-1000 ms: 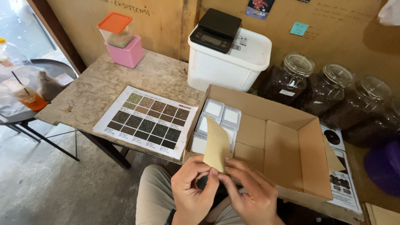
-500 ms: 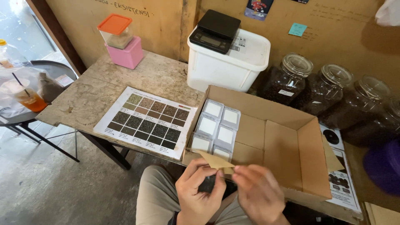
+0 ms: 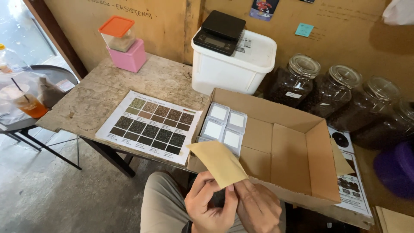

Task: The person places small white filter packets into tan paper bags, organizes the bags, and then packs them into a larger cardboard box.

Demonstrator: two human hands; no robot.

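A flat tan paper pouch (image 3: 219,162) slanted up and far-left from both hands, over the near edge of an open cardboard box (image 3: 290,151). The left hand (image 3: 210,208) and right hand (image 3: 258,208) had fingers pinched on its near end, equally close.

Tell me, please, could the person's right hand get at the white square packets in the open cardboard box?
Probably yes: the white square packets lie uncovered in the open cardboard box, though the right hand holds the tan paper pouch.
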